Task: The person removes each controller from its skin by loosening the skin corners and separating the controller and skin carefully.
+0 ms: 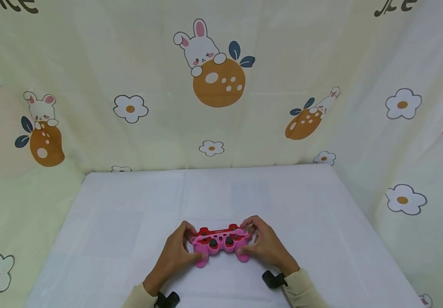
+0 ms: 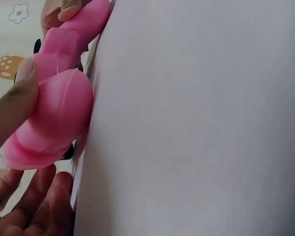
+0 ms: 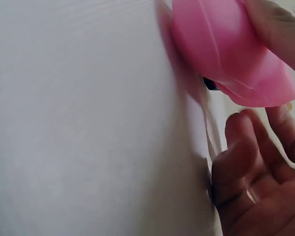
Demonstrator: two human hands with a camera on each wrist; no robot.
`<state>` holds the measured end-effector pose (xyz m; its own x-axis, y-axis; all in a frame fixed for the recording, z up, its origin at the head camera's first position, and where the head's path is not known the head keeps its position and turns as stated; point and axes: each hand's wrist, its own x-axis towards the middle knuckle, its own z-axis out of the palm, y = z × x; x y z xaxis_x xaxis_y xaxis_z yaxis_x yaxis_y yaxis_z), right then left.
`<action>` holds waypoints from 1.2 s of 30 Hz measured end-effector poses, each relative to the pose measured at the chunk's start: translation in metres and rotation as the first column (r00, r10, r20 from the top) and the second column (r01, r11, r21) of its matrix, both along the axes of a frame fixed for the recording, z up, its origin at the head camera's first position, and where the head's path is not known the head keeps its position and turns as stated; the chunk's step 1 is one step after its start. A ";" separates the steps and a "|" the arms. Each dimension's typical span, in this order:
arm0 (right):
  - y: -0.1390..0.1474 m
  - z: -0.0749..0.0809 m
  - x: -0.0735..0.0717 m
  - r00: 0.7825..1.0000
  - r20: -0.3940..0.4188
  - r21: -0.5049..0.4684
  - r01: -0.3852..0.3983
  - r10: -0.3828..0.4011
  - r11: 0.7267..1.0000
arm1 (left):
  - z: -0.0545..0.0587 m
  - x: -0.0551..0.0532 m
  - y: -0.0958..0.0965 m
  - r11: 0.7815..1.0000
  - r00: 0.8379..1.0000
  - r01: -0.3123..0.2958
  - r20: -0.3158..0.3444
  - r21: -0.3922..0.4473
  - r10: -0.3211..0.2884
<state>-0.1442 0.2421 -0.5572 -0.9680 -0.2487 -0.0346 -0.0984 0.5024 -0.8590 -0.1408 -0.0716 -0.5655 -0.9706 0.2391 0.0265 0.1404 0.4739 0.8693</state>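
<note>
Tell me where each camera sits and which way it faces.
Head: worn on the head, facing forward and down at the controller; left hand, right hand and both sleeves show.
Left wrist: worn there, facing the controller's pink left grip; left fingers and left thumb show, right hand partly.
Right wrist: worn there, facing the pink right grip; right fingers and right thumb show.
Shared: both wrist views show the controller and white tabletop.

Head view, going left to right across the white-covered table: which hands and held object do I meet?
Left hand → pink-and-red game controller → right hand.
</note>
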 end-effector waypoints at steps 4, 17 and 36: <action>0.002 -0.003 -0.003 1.000 0.028 -0.008 0.007 -0.006 1.000 | -0.001 0.001 0.000 0.999 0.999 -0.032 -0.016 0.033 0.032; 0.009 -0.011 -0.006 0.997 0.077 -0.181 -0.012 0.026 0.983 | -0.003 -0.001 -0.001 0.999 1.000 -0.013 -0.026 0.047 0.015; 0.004 -0.011 -0.004 1.000 0.001 -0.105 0.001 -0.001 0.994 | -0.005 -0.002 -0.002 1.000 0.999 0.002 -0.053 0.030 0.000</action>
